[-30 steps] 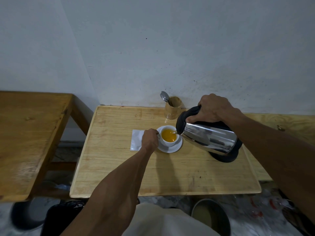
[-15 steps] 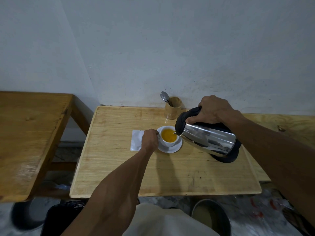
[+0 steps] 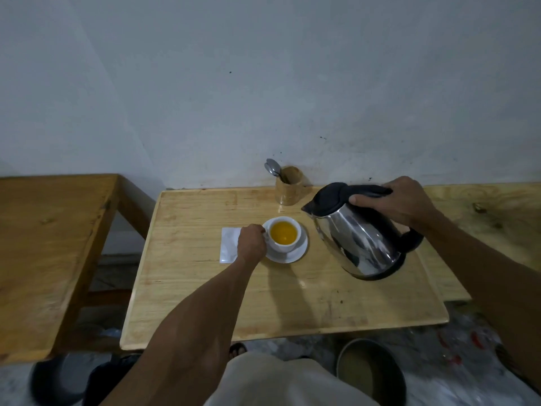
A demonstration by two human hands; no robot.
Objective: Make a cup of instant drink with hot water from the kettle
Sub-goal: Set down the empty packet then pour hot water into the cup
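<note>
- Right hand [image 3: 401,205] wrapped over the black handle of the kettle [image 3: 360,238], fingers [image 3: 366,199] curled shut around the grip.
- Steel kettle body hanging below those fingers, tilted only a little, spout aimed left toward the cup and well clear of its rim; whether the base touches the desk cannot be told.
- No stream visible between spout and cup.
- Left hand [image 3: 251,244] pressed against the left side of the white cup [image 3: 284,234], fingers pinched closed at the handle; the handle itself hidden behind the knuckles.
- Cup seated on a white saucer [image 3: 295,254], just right of the left fingers, holding yellow-orange liquid some way below the rim.
- White sachet [image 3: 229,249] lying flat on the desk [image 3: 205,303], partly under the left wrist, on the side of the fingers away from the cup.
- Wooden holder [image 3: 289,187] standing beyond both sets of fingers, against the wall, with a metal spoon [image 3: 272,167] leaning out of it to the left.
- Second wooden desk [image 3: 44,244] far left of the left fingers, apart from the first.
- Round dark pot [image 3: 370,373] on the floor, under the near desk edge, below and nearer than the right fingers.
- Light-coloured cloth over the person's lap at the bottom, beneath the left forearm.
</note>
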